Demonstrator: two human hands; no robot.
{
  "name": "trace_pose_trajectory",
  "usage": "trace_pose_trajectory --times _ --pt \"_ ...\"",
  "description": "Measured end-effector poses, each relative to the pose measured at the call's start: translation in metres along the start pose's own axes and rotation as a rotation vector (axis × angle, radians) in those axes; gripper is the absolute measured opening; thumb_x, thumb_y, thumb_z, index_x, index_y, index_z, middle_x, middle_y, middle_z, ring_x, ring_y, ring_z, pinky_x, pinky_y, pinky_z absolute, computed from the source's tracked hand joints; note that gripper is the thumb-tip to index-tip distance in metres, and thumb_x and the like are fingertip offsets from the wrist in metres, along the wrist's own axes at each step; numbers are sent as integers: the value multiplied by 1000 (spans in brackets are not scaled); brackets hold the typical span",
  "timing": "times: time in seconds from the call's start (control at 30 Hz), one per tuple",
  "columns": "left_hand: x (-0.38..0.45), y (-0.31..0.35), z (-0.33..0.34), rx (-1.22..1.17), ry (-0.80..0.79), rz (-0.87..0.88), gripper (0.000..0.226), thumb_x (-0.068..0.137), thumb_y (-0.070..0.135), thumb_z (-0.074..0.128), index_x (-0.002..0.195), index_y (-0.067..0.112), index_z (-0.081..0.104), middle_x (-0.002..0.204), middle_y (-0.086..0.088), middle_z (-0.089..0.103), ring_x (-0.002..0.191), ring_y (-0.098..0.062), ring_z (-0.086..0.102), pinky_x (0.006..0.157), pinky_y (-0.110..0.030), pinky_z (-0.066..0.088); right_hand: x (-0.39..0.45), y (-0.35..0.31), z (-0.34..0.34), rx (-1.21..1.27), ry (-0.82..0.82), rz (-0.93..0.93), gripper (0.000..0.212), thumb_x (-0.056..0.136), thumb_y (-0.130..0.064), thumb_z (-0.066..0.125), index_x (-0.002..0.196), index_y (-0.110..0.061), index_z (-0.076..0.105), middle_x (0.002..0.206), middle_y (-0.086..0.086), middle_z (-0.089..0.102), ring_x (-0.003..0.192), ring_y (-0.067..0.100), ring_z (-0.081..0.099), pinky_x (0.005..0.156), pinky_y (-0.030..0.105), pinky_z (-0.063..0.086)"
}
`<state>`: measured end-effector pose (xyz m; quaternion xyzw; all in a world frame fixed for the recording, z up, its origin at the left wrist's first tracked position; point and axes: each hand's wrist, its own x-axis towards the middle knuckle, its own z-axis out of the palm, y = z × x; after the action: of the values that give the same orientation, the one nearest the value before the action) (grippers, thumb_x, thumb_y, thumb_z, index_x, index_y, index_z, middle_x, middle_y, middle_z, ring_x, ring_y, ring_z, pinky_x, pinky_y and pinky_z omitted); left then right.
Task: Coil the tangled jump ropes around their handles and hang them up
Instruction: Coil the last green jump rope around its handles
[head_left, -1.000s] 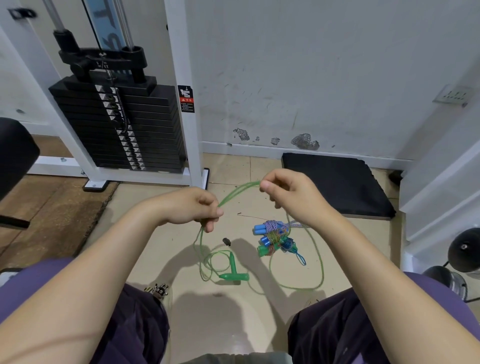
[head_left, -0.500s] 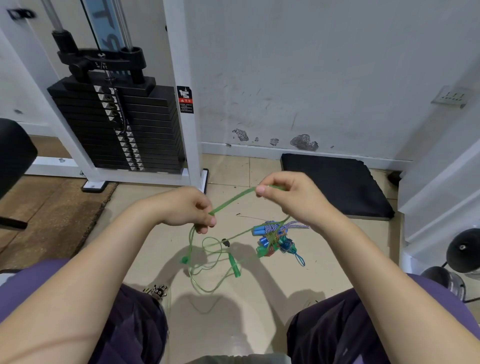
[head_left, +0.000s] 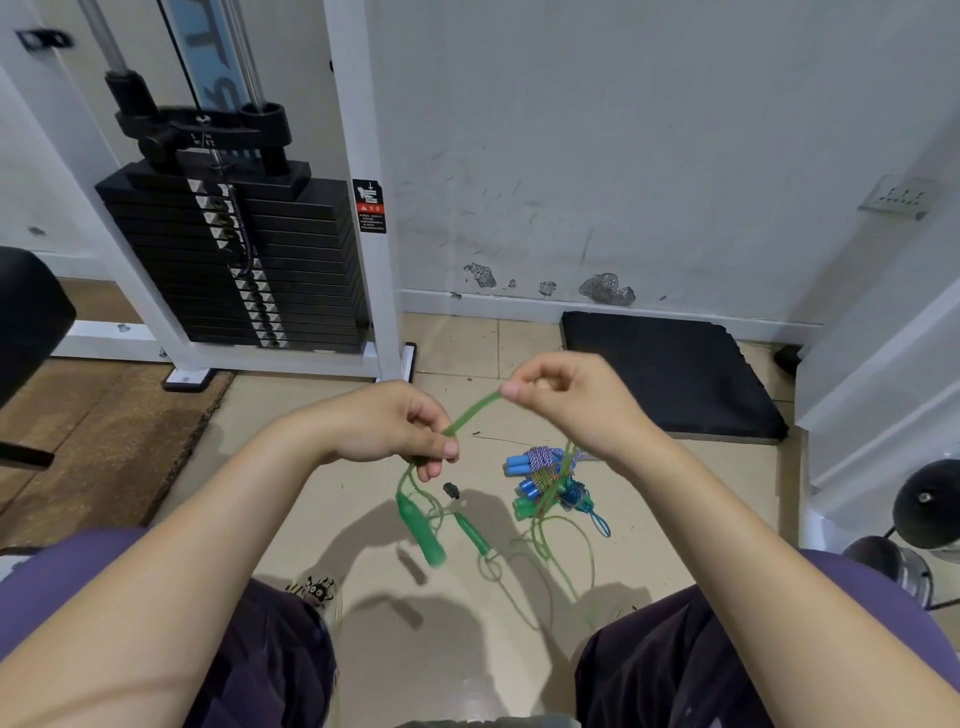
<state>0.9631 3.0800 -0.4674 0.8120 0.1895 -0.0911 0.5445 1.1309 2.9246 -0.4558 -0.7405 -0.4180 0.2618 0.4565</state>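
A green jump rope stretches between my two hands above the tiled floor. My left hand pinches it at the lower left, and my right hand pinches it higher up. Below the left hand one green handle dangles in the air, blurred. A second green handle hangs or lies beside it, and loose green loops trail down to the floor. A bundle of coiled ropes with blue and green handles lies on the floor under my right wrist.
A white weight machine with a black plate stack stands at the back left. A black foam mat lies against the wall. Round dumbbell ends sit at the right. A small black piece lies on the floor. My knees frame the bottom.
The green rope has been pulled up: its handles, lying on the floor a second ago, now swing below my left hand. The loose loops have shifted rightward. Both hands kept their grip.
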Motion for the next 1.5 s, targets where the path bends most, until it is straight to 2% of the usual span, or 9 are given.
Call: trace_pose_trajectory --times 0.1,0.33,0.5,0.63,0.77,0.93,1.03,1.2,1.5 --pt "0 -3 -1 58 32 -34 13 94 16 65 91 8 74 85 -5 77 78 -9 69 83 -19 52 1 0 -8 150 115 -24 14 92 -22 65 83 -13 63 59 -2 52 52 14 42 53 23 35" --pt "4 7 14 -74 44 92 19 95 20 64 97 4 74 63 -7 64 59 -21 58 74 -32 47 -7 -2 10 35 -223 9 15 88 -23 71 88 -8 68 65 3 56 61 16 47 57 24 38" --pt "1 10 8 -134 94 102 20 96 19 61 90 3 71 63 -9 61 57 -20 56 62 -20 45 -2 -2 1 159 -11 -15 14 96 -14 59 82 -11 62 65 7 60 55 16 49 56 22 40" --pt "0 6 1 -177 196 99 21 95 22 62 85 7 72 55 -4 53 50 -16 49 66 -29 46 3 -3 -9 386 115 64 16 98 -6 47 83 -6 54 70 11 64 59 25 60 62 30 51" --pt "0 7 10 -224 195 115 19 94 20 63 82 8 73 52 -2 44 46 -11 39 50 -23 38 2 1 -3 235 -62 56 18 94 -21 60 83 -7 65 71 10 67 68 23 64 77 33 52" --pt "-2 11 12 -181 129 138 22 91 25 65 87 6 74 54 -3 48 48 -12 41 50 -22 36 -4 2 8 107 -274 26 19 81 -27 79 86 -12 68 71 12 44 63 20 38 61 30 33" --pt "-7 12 1 -168 152 142 22 92 26 62 88 8 74 57 -4 50 50 -14 43 54 -22 39 -3 1 1 92 -146 -21 7 86 -17 73 80 -16 69 70 9 47 59 10 40 57 21 36" --pt "-15 8 -18 -167 266 144 38 91 38 57 90 2 69 61 -6 49 54 -18 43 61 -28 40 3 5 -12 285 131 -5 7 91 -9 63 84 -9 63 73 6 61 67 17 60 76 31 49" --pt "-6 16 9 -199 151 135 27 96 28 57 83 7 68 52 0 38 46 -15 37 53 -23 42 -8 -6 10 218 -226 -29 19 85 -15 74 96 -1 66 60 2 44 52 10 35 51 17 32"
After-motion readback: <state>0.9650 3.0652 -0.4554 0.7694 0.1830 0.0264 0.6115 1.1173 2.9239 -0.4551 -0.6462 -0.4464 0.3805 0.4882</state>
